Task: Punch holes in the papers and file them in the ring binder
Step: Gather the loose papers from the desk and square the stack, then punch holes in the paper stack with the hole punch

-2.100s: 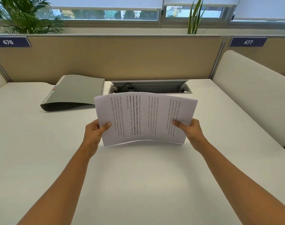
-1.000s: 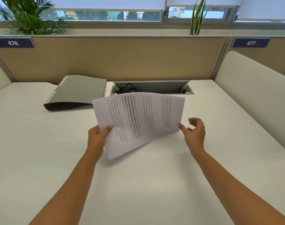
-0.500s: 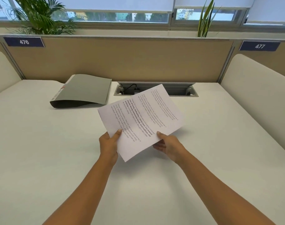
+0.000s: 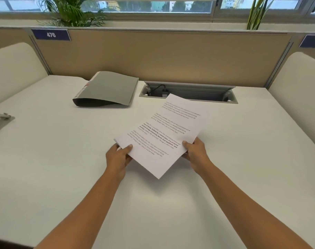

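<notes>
Both your hands are on the printed papers (image 4: pixel 164 133). Left hand (image 4: pixel 118 156) pinches the near-left edge, thumb on top; right hand (image 4: pixel 196 151) grips the right edge the same way. Stack sits skewed at mid-desk (image 4: pixel 63 159); lifted or resting, cannot tell. Grey ring binder (image 4: pixel 108 88) lies closed at back left, well apart. Step: still pre-punch, no holes visible. Next: square the edges, then take them to the grey device (image 4: pixel 0 121) at far left, probably the punch.
</notes>
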A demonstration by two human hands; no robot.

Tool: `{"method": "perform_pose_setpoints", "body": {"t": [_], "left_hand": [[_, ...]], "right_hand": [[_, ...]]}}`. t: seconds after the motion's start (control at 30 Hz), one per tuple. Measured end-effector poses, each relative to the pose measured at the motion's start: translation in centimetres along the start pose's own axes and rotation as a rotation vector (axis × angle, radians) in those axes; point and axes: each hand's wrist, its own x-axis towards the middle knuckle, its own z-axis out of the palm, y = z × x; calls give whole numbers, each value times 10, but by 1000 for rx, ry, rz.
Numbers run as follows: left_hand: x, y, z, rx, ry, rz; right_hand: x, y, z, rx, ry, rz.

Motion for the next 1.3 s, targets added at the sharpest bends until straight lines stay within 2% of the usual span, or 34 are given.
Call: {"method": "perform_pose_setpoints", "body": {"t": [0.2, 0.53, 0.8, 1.07, 1.13, 1.23, 1.3], "left_hand": [[13, 21, -31, -34, 149, 20], [65, 70, -103, 71, 198, 85], [140, 136, -194, 316, 224, 91], [219, 198, -293, 502, 325, 186], [235, 211, -311, 546, 392, 222], [255, 231, -338, 744, 571, 304], [267, 244, -353, 815, 613, 319]], "right_hand": [[8, -6, 15, -86, -82, -6], [24, -7, 68, -154, -157, -19], [22, 16, 148, -153, -195, 35], [16, 26, 232, -203, -163, 53], [16, 30, 250, -209, -154, 55], [17, 35, 274, -236, -160, 57], [19, 38, 288, -250, -153, 58]]}}
